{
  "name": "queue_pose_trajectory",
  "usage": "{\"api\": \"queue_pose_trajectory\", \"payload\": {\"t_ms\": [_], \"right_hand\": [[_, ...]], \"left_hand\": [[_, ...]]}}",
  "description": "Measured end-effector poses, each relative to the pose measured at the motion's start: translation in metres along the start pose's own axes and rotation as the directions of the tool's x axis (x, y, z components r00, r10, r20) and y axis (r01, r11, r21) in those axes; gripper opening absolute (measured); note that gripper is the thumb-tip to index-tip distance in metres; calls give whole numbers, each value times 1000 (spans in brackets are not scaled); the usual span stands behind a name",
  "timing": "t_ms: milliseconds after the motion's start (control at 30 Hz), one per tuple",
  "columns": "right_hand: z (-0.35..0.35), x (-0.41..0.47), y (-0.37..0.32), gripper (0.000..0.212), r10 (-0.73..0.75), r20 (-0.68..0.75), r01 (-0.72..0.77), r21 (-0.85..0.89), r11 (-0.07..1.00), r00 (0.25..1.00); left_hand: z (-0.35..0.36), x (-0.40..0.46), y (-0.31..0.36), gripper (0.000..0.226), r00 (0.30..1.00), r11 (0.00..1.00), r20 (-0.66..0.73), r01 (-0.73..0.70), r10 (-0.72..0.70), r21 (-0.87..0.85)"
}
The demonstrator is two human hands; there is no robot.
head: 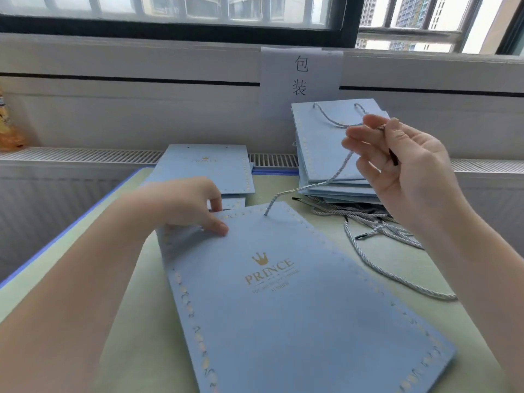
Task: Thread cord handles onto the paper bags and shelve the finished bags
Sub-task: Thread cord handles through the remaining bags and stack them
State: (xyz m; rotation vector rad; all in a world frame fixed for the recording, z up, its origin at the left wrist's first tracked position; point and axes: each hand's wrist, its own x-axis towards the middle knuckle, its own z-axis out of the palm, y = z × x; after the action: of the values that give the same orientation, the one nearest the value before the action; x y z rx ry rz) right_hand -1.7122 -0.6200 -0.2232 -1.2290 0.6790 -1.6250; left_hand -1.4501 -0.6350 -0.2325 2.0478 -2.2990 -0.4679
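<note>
A flat light-blue paper bag (297,302) with a gold crown and "PRINCE" print lies on the table in front of me. My left hand (195,205) pinches its top left edge, thumb on the front face. A grey twisted cord (320,184) comes out of the bag's top right hole and rises to my right hand (397,165), which pinches the cord near its black-tipped end, raised above the table. Several loose cords (380,225) lie in a heap to the right of the bag.
A stack of blue bags with cord handles (326,148) leans against the wall at the back right. Flat bags without cords (207,165) lie at the back centre. A paper sign (300,78) hangs on the wall below the window. The table's blue edge (71,225) runs along the left.
</note>
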Motion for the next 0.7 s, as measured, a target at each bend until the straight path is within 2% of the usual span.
{"api": "queue_pose_trajectory", "payload": {"t_ms": [100,200,333,433,500,600,700], "right_hand": [[4,-3,5,29,50,51,-43,-133,990,997],[8,-6,11,30,146,142,-122,-162,979,979],[11,-10,21,35,256,274,-206,-198,958,927],[13,-13,33,26,222,290,-125,-319,940,931],[13,-15,42,19,201,274,-75,-411,909,940],[13,-18,57,18,215,256,-58,-508,860,942],[15,-19,67,21,265,244,-91,-552,829,933]], "left_hand": [[7,4,11,15,978,944,-97,-206,187,-259],[15,5,22,9,938,854,-154,-346,310,-388],[30,11,34,11,889,744,-279,-457,363,-488],[44,14,42,15,861,684,-360,-506,359,-526],[50,15,44,22,863,650,-351,-505,364,-568],[50,18,40,21,881,707,-272,-472,386,-527],[43,20,31,13,897,823,-205,-441,391,-359]]}}
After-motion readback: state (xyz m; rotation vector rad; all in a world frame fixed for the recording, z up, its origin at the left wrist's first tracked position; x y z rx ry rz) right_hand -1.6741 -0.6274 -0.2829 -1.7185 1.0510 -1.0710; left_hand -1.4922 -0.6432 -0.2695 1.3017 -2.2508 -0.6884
